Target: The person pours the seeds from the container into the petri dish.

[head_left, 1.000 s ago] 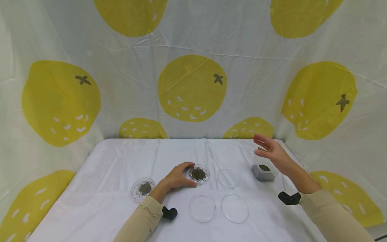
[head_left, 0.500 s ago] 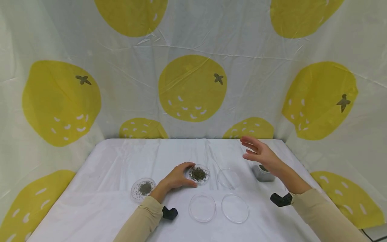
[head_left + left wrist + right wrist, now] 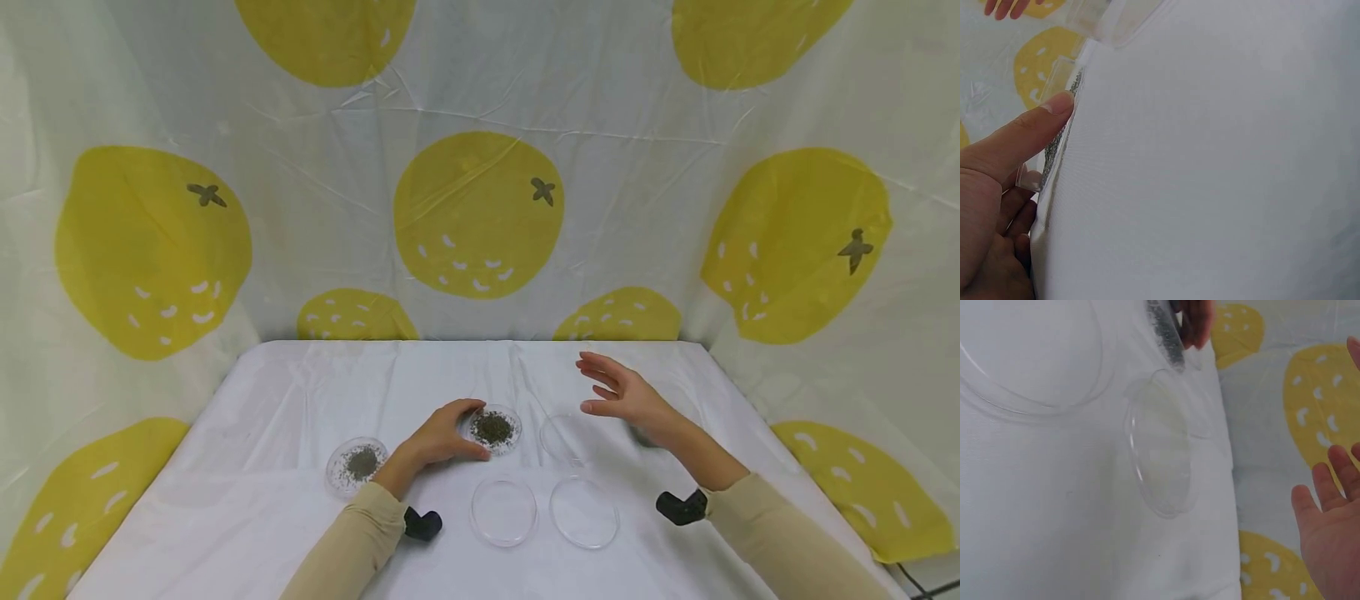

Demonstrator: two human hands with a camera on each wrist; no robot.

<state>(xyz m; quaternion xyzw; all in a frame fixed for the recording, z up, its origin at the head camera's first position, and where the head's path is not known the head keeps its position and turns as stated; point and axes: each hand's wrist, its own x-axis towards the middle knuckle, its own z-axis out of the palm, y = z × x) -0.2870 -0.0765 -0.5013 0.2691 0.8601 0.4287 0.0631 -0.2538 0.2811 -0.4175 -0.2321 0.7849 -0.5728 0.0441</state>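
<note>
My left hand (image 3: 442, 435) holds the rim of a clear petri dish (image 3: 493, 430) with dark green flakes heaped in it, thumb on the near side and fingers round the far side. In the left wrist view the thumb presses the wall of this dish (image 3: 1054, 147). My right hand (image 3: 628, 398) hovers above the table, fingers extended and apart, with nothing in it. Below and left of it lies a clear round dish or lid (image 3: 561, 438), also in the right wrist view as a clear disc (image 3: 1161, 450).
A second petri dish with flakes (image 3: 358, 467) stands at the left. Two clear round dishes or lids (image 3: 504, 512) lie nearer the front. Behind the right forearm, a grey container (image 3: 642, 437) is mostly hidden. A lemon-print curtain (image 3: 480, 100) hangs behind the table.
My right hand has moved left and slightly down, from above the grey container toward the clear dish, and now covers most of the container. My left hand keeps its hold on the petri dish.
</note>
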